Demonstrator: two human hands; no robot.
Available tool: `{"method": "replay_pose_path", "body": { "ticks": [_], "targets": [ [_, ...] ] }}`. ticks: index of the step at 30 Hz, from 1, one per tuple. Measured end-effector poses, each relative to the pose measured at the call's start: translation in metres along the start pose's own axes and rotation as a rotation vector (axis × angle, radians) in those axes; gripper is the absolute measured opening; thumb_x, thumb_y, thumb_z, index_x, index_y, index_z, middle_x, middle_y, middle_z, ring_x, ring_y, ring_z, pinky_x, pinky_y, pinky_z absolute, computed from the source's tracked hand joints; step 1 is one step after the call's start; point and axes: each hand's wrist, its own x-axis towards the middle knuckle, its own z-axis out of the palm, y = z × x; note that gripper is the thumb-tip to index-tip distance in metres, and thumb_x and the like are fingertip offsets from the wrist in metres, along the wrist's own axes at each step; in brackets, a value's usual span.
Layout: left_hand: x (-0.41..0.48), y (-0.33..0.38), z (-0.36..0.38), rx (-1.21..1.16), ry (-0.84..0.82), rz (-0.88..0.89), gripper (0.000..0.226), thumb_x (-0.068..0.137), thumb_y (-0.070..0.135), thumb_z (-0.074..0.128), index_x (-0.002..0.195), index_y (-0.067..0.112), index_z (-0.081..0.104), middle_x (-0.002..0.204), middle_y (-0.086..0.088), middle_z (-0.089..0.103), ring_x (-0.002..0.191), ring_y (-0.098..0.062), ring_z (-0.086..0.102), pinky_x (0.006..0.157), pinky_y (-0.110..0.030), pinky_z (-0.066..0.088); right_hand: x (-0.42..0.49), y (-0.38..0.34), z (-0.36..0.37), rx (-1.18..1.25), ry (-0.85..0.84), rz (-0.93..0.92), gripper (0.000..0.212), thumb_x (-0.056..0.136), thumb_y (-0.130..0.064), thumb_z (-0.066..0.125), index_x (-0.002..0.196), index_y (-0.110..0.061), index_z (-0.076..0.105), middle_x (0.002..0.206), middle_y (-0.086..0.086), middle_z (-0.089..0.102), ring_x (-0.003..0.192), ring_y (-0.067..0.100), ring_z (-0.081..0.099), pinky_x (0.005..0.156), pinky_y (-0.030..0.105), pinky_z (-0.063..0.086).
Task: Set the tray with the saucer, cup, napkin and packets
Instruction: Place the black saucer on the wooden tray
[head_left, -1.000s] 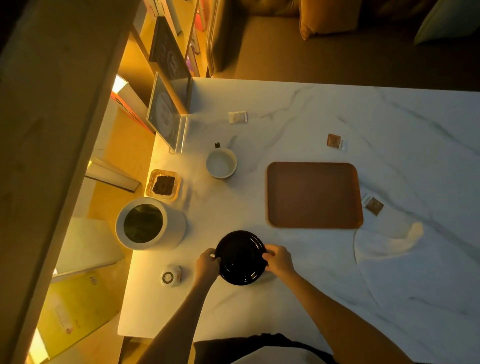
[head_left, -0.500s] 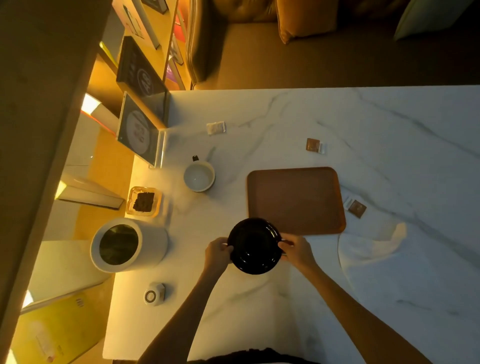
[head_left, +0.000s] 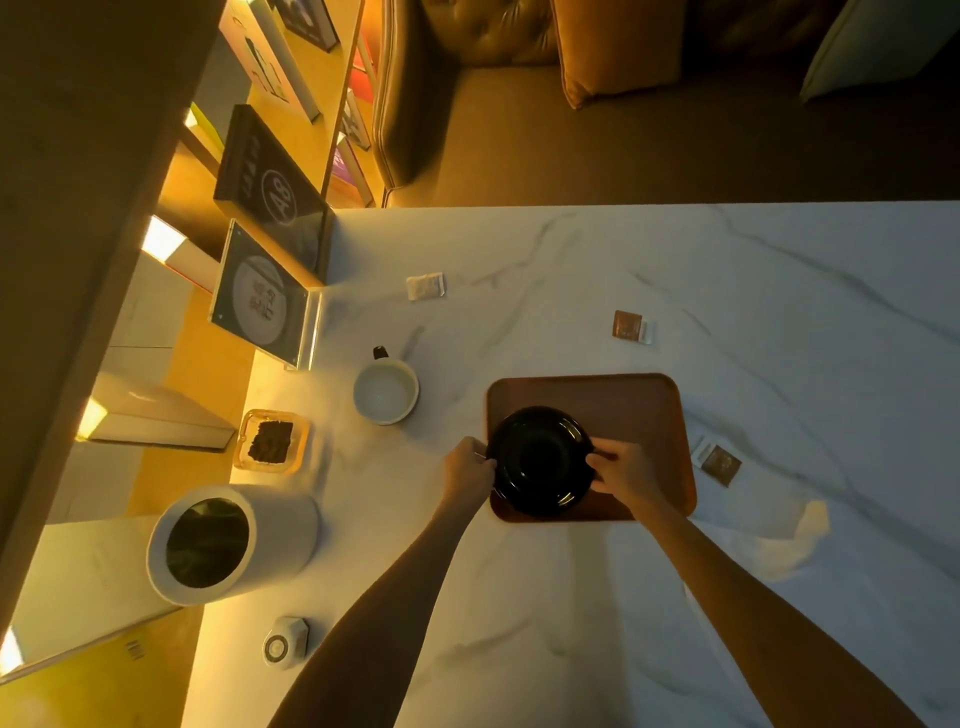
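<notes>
A black saucer (head_left: 540, 460) is over the left near part of the brown tray (head_left: 639, 410). My left hand (head_left: 469, 470) grips its left rim and my right hand (head_left: 626, 475) grips its right rim. Whether the saucer rests on the tray or hovers just above it I cannot tell. A white cup (head_left: 386, 391) with a dark handle stands on the marble table left of the tray. A white napkin (head_left: 779, 545) lies right of my right arm. A brown packet (head_left: 719, 464) lies beside the tray's right edge, another brown packet (head_left: 629, 326) beyond the tray, a white packet (head_left: 426, 286) further back.
A white cylindrical canister (head_left: 228, 545) stands at the table's left, with a small amber dish (head_left: 271, 440) behind it and a small round white object (head_left: 284, 643) near the front edge. An acrylic sign stand (head_left: 265, 304) is at the back left. A sofa lies beyond the table.
Both hands have carried the saucer away from me and to the right, from the bare table near the front onto the tray area. The camera view also shifted.
</notes>
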Motion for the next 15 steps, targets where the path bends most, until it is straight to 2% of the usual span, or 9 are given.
{"method": "replay_pose_path", "body": {
  "ticks": [2, 5, 8, 10, 15],
  "targets": [
    [0.009, 0.004, 0.002, 0.018, 0.007, -0.012, 0.012, 0.086, 0.002, 0.057, 0.096, 0.009, 0.057, 0.098, -0.011, 0.061, 0.088, -0.028, 0.065, 0.079, -0.044, 0.060, 0.011, -0.001, 0.000, 0.061, -0.001, 0.040, 0.031, 0.090, 0.002, 0.056, 0.120, 0.001, 0.060, 0.104, 0.023, 0.069, 0.094, 0.032, 0.066, 0.069, 0.036, 0.059],
    [0.018, 0.009, 0.005, 0.041, 0.022, -0.022, 0.013, 0.084, 0.001, 0.058, 0.095, 0.008, 0.058, 0.096, -0.011, 0.060, 0.089, -0.030, 0.065, 0.080, -0.045, 0.059, 0.024, 0.002, 0.000, 0.101, -0.017, 0.078, 0.035, 0.091, 0.001, 0.055, 0.125, -0.001, 0.057, 0.111, 0.022, 0.067, 0.100, 0.033, 0.065, 0.068, 0.033, 0.058],
    [0.023, 0.012, 0.007, 0.060, 0.035, -0.022, 0.012, 0.084, 0.001, 0.058, 0.092, 0.010, 0.056, 0.095, -0.012, 0.062, 0.089, -0.031, 0.065, 0.079, -0.046, 0.059, 0.032, 0.007, 0.001, 0.124, -0.022, 0.102, 0.035, 0.090, 0.000, 0.056, 0.125, -0.002, 0.057, 0.113, 0.022, 0.066, 0.103, 0.035, 0.065, 0.078, 0.042, 0.059],
    [0.024, 0.013, 0.008, 0.055, 0.026, -0.034, 0.012, 0.085, 0.001, 0.058, 0.093, 0.010, 0.055, 0.097, -0.016, 0.063, 0.089, -0.032, 0.066, 0.080, -0.048, 0.058, 0.037, 0.010, 0.002, 0.142, -0.023, 0.112, 0.035, 0.090, 0.001, 0.055, 0.125, -0.002, 0.057, 0.113, 0.022, 0.066, 0.105, 0.036, 0.064, 0.080, 0.044, 0.058],
    [0.026, 0.012, 0.009, 0.070, 0.030, -0.032, 0.012, 0.087, 0.001, 0.057, 0.095, 0.009, 0.054, 0.097, -0.015, 0.062, 0.088, -0.032, 0.066, 0.076, -0.041, 0.057, 0.043, 0.014, 0.005, 0.170, -0.033, 0.134, 0.038, 0.090, 0.001, 0.056, 0.128, -0.001, 0.054, 0.118, 0.022, 0.064, 0.108, 0.037, 0.062, 0.083, 0.046, 0.057]
  ]
}}
